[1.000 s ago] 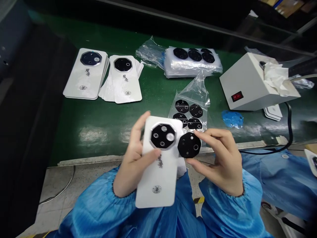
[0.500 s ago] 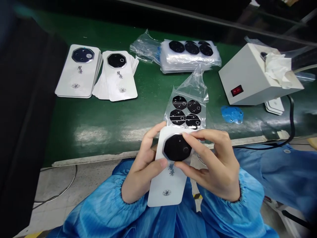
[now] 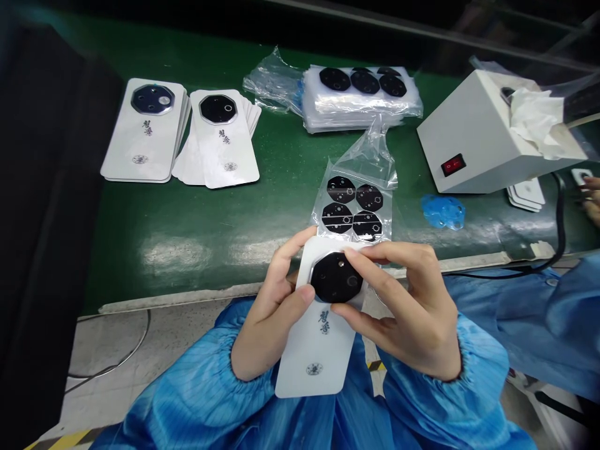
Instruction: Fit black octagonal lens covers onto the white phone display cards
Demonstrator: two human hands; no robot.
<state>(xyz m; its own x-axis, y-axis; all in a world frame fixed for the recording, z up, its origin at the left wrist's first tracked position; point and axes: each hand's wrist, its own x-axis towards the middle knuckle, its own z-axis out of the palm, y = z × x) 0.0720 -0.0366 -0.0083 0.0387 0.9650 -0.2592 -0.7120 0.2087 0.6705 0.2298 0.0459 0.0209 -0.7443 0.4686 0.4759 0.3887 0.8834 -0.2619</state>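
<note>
From my end, the black disc (image 3: 337, 280), beside the white panel (image 3: 312, 350) a second ago, now lies over its silver ring (image 3: 317, 261), so the parts meet. My right fingers (image 3: 382, 275) pinch its rim; my left fingers (image 3: 296, 301) clasp the panel. I can't tell whether it sits flush. Far right of my fingers, a co-worker's hand (image 3: 594, 199) is cut off.

A factory workshop: a long green surface (image 3: 281, 169) (pale strip along its near edge) bears stacks of matching panels (image 3: 227, 153) toward its far left corner and bagged discs (image 3: 360, 115) near its far edge; workers wear blue smocks (image 3: 201, 375), above hazard tape (image 3: 72, 440).
</note>
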